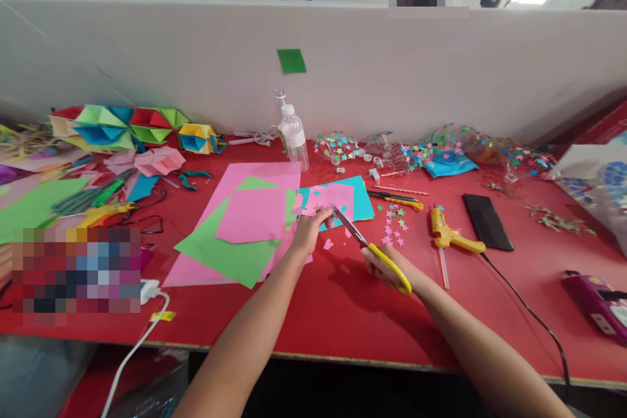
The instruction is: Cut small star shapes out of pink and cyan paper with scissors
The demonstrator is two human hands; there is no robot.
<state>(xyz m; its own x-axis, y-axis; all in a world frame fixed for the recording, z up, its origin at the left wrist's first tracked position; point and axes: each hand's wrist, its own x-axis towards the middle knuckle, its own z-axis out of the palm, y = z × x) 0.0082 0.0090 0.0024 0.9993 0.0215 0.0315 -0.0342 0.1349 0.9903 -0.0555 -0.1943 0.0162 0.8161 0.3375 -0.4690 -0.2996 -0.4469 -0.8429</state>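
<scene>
My right hand [385, 262] is closed round the yellow handles of a pair of scissors [360, 235]. Their metal blades point up and left, with the tips at the fingers of my left hand [316, 225]. That hand is pinched on a piece of pink paper [307, 210], partly hidden by the fingers. Just behind it a small pink sheet [345, 194] lies on blue paper [363, 199], with a few cut blue stars on top. Pink scraps [328, 244] are scattered below the blades, and small pink and green stars [392, 230] lie beyond my right hand.
Left are pink and green sheets [249, 215], pliers [193, 178] and folded-paper shapes [102, 127]. A plastic bottle [294, 137] stands near the wall. A yellow-handled cutting tool [399, 198], a corded yellow glue gun [450, 235], a black phone [487, 222] and a purple case [595, 304] lie right.
</scene>
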